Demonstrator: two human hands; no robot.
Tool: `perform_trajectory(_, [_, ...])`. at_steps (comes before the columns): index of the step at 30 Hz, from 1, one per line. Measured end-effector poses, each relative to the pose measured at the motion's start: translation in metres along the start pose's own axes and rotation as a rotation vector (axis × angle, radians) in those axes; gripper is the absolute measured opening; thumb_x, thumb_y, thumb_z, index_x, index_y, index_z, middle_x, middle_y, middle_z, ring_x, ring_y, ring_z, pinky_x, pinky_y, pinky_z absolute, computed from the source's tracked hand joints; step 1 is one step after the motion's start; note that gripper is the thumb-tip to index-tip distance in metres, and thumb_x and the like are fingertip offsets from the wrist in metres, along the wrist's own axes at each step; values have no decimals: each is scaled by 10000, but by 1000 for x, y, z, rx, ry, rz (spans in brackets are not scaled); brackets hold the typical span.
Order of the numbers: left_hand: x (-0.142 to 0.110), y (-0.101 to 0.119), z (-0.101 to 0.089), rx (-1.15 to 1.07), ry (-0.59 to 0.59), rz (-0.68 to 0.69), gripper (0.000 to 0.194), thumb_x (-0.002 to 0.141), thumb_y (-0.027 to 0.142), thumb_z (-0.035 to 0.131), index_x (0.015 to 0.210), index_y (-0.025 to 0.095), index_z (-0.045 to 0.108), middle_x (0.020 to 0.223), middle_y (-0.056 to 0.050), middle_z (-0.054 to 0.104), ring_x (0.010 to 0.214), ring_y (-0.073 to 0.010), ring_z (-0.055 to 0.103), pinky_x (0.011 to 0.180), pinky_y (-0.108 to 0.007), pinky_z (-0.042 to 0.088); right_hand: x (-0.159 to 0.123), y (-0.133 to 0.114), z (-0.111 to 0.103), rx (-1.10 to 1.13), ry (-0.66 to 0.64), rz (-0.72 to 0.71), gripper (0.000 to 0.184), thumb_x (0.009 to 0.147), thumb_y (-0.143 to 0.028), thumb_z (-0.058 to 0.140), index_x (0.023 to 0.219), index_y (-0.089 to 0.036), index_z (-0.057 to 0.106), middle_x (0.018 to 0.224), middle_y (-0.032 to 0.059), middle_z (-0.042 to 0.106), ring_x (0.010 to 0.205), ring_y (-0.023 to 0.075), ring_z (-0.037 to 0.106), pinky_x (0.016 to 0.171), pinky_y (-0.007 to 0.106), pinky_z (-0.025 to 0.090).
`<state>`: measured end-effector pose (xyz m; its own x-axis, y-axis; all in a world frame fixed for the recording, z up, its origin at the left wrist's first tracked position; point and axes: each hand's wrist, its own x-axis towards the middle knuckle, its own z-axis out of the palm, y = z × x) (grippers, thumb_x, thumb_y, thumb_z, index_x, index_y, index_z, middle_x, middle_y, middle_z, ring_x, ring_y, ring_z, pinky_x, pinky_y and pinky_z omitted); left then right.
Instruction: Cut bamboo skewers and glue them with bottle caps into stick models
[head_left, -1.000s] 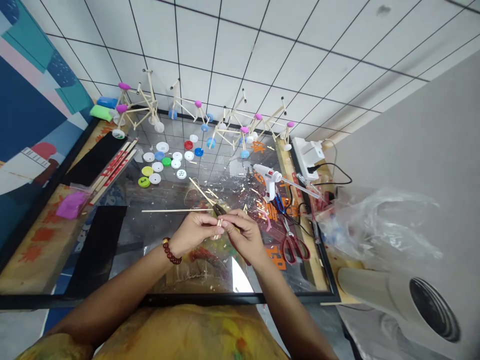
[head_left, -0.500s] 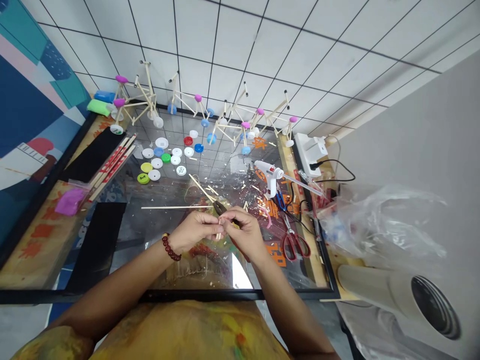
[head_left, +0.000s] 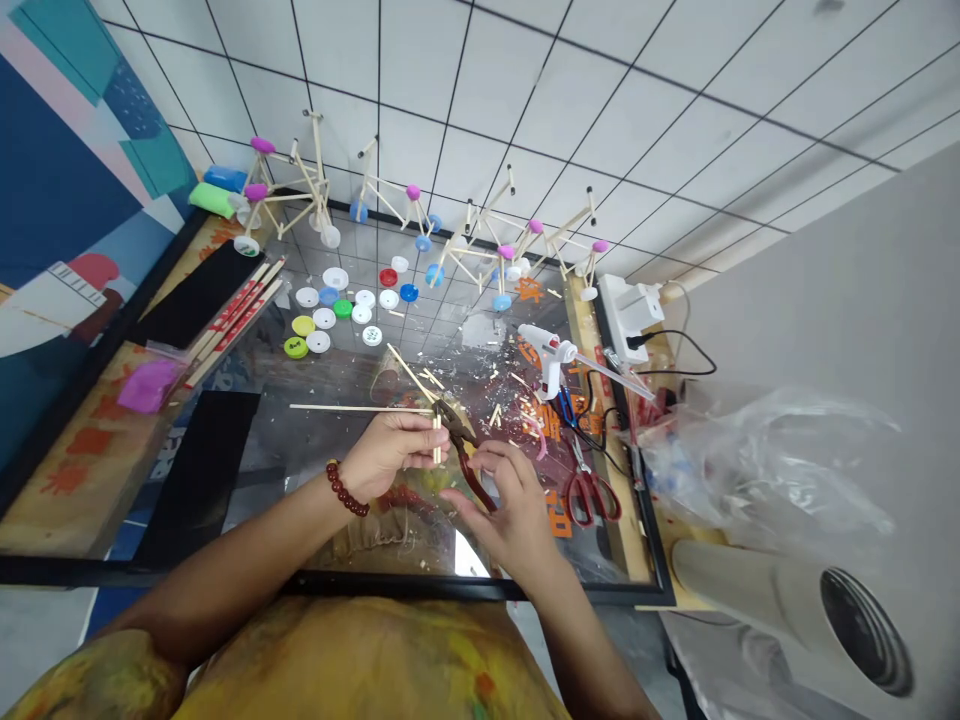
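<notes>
My left hand [head_left: 386,455] pinches short pale wooden sticks [head_left: 437,440] upright between thumb and fingers. Just beyond them lie pliers [head_left: 466,458] with dark jaws and red-brown handles. My right hand [head_left: 514,510] is beside the handles, its fingers and thumb spread; whether a fingertip touches them I cannot tell. One long thin stick [head_left: 352,408] extends leftward from near the plier jaws, and another stick [head_left: 409,372] slants away behind them. Small cut stick pieces [head_left: 496,415] lie scattered to the right.
Stick frames with bottle-cap wheels [head_left: 427,275] line the back, near loose bottle caps [head_left: 343,309]. At right are a glue gun [head_left: 550,355], red-handled scissors [head_left: 592,495], a power strip [head_left: 626,310] and a plastic bag [head_left: 757,450]. Black strips [head_left: 199,470] and wrapped sticks [head_left: 232,325] lie left.
My right hand has come away from the short sticks and moved right and down, its fingers opening by the pliers. My left hand still pinches the sticks. The whole view has shifted slightly.
</notes>
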<state>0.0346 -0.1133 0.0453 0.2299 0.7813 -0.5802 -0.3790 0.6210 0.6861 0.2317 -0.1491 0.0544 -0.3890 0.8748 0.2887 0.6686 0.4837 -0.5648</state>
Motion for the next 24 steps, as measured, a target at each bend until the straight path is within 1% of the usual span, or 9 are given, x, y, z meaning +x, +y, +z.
perform_trajectory(5, [-5, -4, 6, -51, -8, -17, 306, 551, 327, 897, 684, 108, 730, 669, -51, 701, 645, -125, 648, 650, -252, 530, 13, -5, 16, -102, 115, -106, 283, 854, -311, 689, 1066, -231, 519, 1031, 86, 608, 951, 232, 583, 797, 387, 456])
perform_trajectory(9, [-6, -8, 9, -134, -1, -30, 308, 533, 311, 906, 703, 115, 739, 649, -39, 688, 621, -109, 625, 617, -229, 507, 14, -3, 23, -206, 233, -220, 276, 844, -260, 692, 1049, -251, 507, 955, 61, 633, 874, 215, 605, 816, 401, 412])
perform_trajectory(11, [-7, -9, 10, -164, -13, -17, 302, 531, 308, 906, 699, 116, 742, 625, -25, 670, 586, -89, 595, 584, -211, 484, 14, -3, 27, -229, 264, -254, 262, 843, -236, 680, 1034, -269, 504, 931, 41, 644, 854, 204, 614, 838, 407, 396])
perform_trajectory(13, [-8, -9, 11, -163, -17, 19, 299, 529, 310, 906, 685, 115, 742, 619, -19, 657, 582, -85, 581, 584, -210, 480, 14, -3, 30, -239, 264, -271, 251, 842, -214, 669, 1024, -274, 507, 915, 28, 653, 831, 195, 616, 839, 403, 391])
perform_trajectory(16, [-11, -6, 12, -117, -20, 78, 291, 538, 325, 898, 670, 118, 742, 639, -23, 665, 608, -98, 583, 621, -234, 492, 14, -3, 34, -228, 252, -253, 244, 840, -199, 663, 1018, -269, 511, 906, 28, 655, 810, 189, 613, 827, 397, 397])
perform_trajectory(20, [-11, -4, 12, -44, -10, 156, 286, 544, 346, 890, 647, 126, 740, 626, -18, 664, 587, -97, 559, 598, -235, 467, 13, -3, 33, -161, 236, -210, 204, 843, -206, 655, 999, -268, 539, 915, 26, 660, 832, 190, 624, 840, 400, 397])
perform_trajectory(22, [-10, -3, 12, -2, -20, 188, 287, 563, 364, 879, 629, 124, 736, 611, -23, 662, 586, -101, 560, 590, -232, 460, 14, -3, 29, -46, 212, -146, 227, 818, -267, 699, 996, -258, 559, 922, 31, 658, 863, 202, 622, 842, 402, 414])
perform_trajectory(24, [-10, -3, 11, 23, -33, 181, 297, 570, 384, 874, 637, 127, 741, 614, -31, 672, 594, -109, 575, 594, -234, 470, 17, -3, 24, 180, 155, -2, 300, 810, -358, 709, 1056, -246, 577, 936, 41, 646, 885, 208, 613, 821, 388, 456])
